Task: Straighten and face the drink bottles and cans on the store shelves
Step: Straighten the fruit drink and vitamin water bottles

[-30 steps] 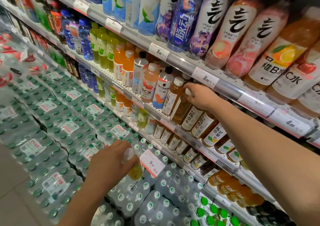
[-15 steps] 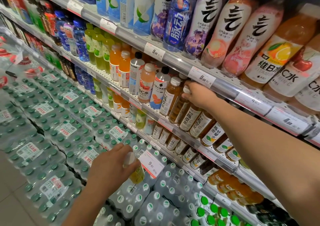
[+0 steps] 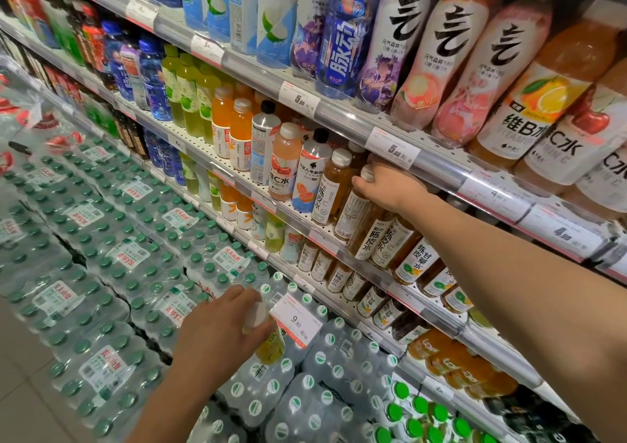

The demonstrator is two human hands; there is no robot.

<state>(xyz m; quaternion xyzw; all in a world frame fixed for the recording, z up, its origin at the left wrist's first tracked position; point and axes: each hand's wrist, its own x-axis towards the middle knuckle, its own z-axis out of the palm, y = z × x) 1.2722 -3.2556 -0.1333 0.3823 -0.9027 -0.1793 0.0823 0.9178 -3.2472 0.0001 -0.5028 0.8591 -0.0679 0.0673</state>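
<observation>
Shelves (image 3: 342,240) are brimming — right hand (image 3: 390,188) is gripping a tea bottle (image 3: 356,211), best twisted label-out; left hand (image 3: 217,334) is clutching a yellow bottle (image 3: 271,344).

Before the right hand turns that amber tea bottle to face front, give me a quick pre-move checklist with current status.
1. Right hand has the amber tea bottle by its cap end: ok, fingers curl over the top.
2. Bottle upright: not ok, it leans with its top toward the neighbouring bottle with a white cap.
3. Label faces front: not ok, small print and a barcode side show.
4. Left hand free to help: not ok, it holds a yellow-green bottle.
5. Room behind the bottle on the shelf: cannot tell, hidden by the hand and the price rail.
</observation>
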